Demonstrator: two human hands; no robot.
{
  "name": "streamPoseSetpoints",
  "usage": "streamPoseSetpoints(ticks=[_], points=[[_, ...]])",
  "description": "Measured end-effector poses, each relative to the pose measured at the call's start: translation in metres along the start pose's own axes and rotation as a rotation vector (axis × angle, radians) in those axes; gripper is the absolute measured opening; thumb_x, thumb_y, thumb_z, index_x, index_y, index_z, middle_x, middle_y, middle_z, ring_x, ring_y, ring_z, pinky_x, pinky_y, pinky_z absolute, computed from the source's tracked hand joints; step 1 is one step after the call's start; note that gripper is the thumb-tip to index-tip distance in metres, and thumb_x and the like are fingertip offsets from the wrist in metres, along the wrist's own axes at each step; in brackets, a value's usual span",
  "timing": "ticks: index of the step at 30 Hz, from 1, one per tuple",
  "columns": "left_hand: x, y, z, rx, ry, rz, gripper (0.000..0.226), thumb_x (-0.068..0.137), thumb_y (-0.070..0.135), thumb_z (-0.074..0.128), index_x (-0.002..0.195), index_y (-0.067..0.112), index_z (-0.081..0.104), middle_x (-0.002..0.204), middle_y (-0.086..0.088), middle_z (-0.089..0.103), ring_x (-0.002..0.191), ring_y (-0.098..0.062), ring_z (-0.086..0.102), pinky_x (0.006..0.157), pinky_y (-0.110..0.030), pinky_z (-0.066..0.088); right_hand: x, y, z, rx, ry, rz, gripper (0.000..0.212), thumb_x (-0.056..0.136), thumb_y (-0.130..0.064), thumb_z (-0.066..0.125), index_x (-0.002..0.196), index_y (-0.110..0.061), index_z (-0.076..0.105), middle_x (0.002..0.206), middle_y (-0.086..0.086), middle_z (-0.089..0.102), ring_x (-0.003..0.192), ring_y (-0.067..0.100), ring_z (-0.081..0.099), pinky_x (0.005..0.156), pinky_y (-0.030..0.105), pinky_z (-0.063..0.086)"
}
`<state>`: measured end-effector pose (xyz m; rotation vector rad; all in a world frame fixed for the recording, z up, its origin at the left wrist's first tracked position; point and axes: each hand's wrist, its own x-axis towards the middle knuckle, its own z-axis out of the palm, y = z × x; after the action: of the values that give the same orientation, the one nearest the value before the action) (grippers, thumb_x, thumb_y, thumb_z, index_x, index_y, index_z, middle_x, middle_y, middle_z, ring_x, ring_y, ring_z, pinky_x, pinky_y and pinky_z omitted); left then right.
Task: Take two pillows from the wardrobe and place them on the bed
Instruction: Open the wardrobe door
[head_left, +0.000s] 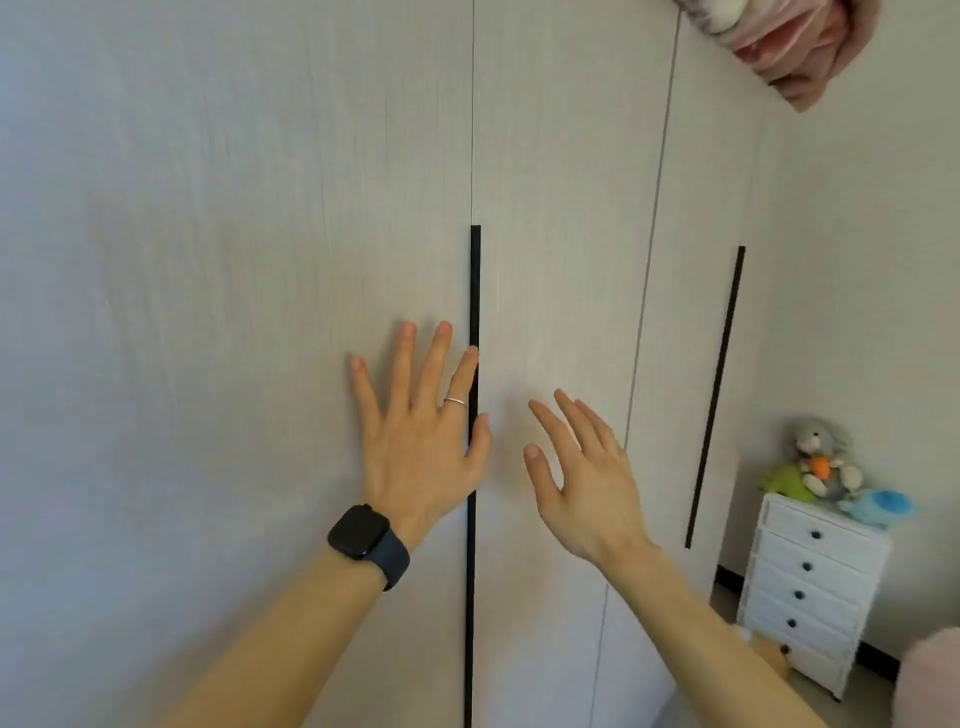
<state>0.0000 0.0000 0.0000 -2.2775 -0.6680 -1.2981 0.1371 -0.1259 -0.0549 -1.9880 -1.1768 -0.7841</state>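
Fingers (402, 374) of left hand (421, 452) spread straight, gripping nothing, index across black handle strip (475, 286); right hand (592, 493) likewise splayed and empty, just beside it; contact with door unclear; wardrobe (234, 260) doors closed, directly before both hands; white drawer chest (810, 582) with soft toys (821, 457) at right.

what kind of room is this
Most likely a bedroom: a tall closed wardrobe with long black handles, and beside it a small white chest of drawers topped with stuffed toys.
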Motion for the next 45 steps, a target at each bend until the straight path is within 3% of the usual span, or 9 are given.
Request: streamPoseSetpoints(ticks=[7,11,15,22,33,38,40,42,45], points=[[0.013,0.027,0.052,0.204,0.078,-0.212,0.07,0.094,0.053,0.046,0.155,0.023,0.03,0.164,-0.003,0.02,0.152,-0.035,0.006,0.112,-0.073,-0.003,0.079,0.035,0.055,0.163,0.075,-0.242,0.061,0.103,-0.043,0.039,0.159,-0.033,0.018,0.17,0.001,0.009,0.156,0.019,0.004,0.123,0.053,0.019],[0.017,0.036,0.067,0.334,0.093,-0.282,0.071,0.093,0.051,0.049,0.154,0.021,0.03,0.163,-0.005,0.022,0.151,-0.039,0.011,0.111,-0.075,0.002,0.107,0.055,0.092,0.2,0.207,-0.393,0.061,0.1,-0.044,0.043,0.157,-0.029,0.028,0.168,0.012,0.015,0.155,0.03,0.01,0.12,0.062,0.016],[0.018,0.039,0.067,0.412,0.09,-0.269,0.071,0.092,0.048,0.052,0.153,0.018,0.032,0.163,-0.008,0.022,0.15,-0.043,0.01,0.108,-0.078,0.006,0.122,0.066,0.122,0.246,0.337,-0.481,0.063,0.099,-0.051,0.043,0.157,-0.034,0.025,0.165,0.01,0.019,0.154,0.03,0.016,0.12,0.064,0.014],[0.019,0.049,0.063,0.423,0.075,-0.327,0.071,0.088,0.046,0.057,0.151,0.021,0.037,0.162,-0.006,0.023,0.151,-0.04,0.012,0.112,-0.072,0.008,0.123,0.069,0.134,0.301,0.401,-0.482,0.06,0.097,-0.05,0.049,0.154,-0.035,0.035,0.162,0.007,0.028,0.151,0.027,0.025,0.12,0.06,0.018],[0.018,0.071,0.05,0.236,0.065,-0.459,0.077,0.079,0.036,0.065,0.151,0.026,0.04,0.164,-0.003,0.018,0.154,-0.029,0.003,0.114,-0.069,0.011,0.118,0.075,0.13,0.301,0.344,-0.498,0.062,0.101,-0.05,0.045,0.157,-0.034,0.026,0.165,0.006,0.023,0.153,0.026,0.021,0.12,0.061,0.017],[0.01,0.087,0.025,0.179,0.063,-0.448,0.075,0.079,0.035,0.064,0.15,0.022,0.042,0.165,-0.004,0.019,0.154,-0.028,0.004,0.114,-0.069,0.013,0.114,0.077,0.099,0.351,0.088,-0.508,0.064,0.102,-0.05,0.039,0.16,-0.033,0.017,0.169,0.008,0.006,0.156,0.028,0.003,0.121,0.063,0.006],[0.002,0.097,0.01,0.13,0.07,-0.433,0.074,0.08,0.034,0.064,0.149,0.02,0.042,0.164,-0.006,0.02,0.154,-0.028,0.005,0.114,-0.07,0.015,0.095,0.077,0.08,0.549,-0.064,-0.5,0.062,0.101,-0.051,0.036,0.159,-0.032,0.022,0.169,0.006,0.009,0.156,0.025,0.003,0.123,0.057,0.005],[-0.005,0.106,-0.008,0.098,0.08,-0.399,0.073,0.08,0.032,0.066,0.148,0.019,0.043,0.164,-0.008,0.022,0.153,-0.029,0.008,0.113,-0.069,0.02,0.06,0.076,0.058,0.945,-0.334,-0.485,0.053,0.103,-0.048,0.04,0.154,-0.037,0.032,0.164,-0.009,0.027,0.153,0.011,0.019,0.124,0.043,0.021],[-0.018,0.116,-0.037,0.064,0.087,-0.369,0.071,0.081,0.029,0.069,0.147,0.014,0.045,0.163,-0.011,0.022,0.153,-0.028,0.013,0.115,-0.059,0.029,0.001,0.071,0.024,1.376,-0.839,-0.339,0.042,0.103,-0.036,0.052,0.138,-0.056,0.04,0.133,-0.039,0.053,0.127,-0.015,0.047,0.108,0.02,0.043]])
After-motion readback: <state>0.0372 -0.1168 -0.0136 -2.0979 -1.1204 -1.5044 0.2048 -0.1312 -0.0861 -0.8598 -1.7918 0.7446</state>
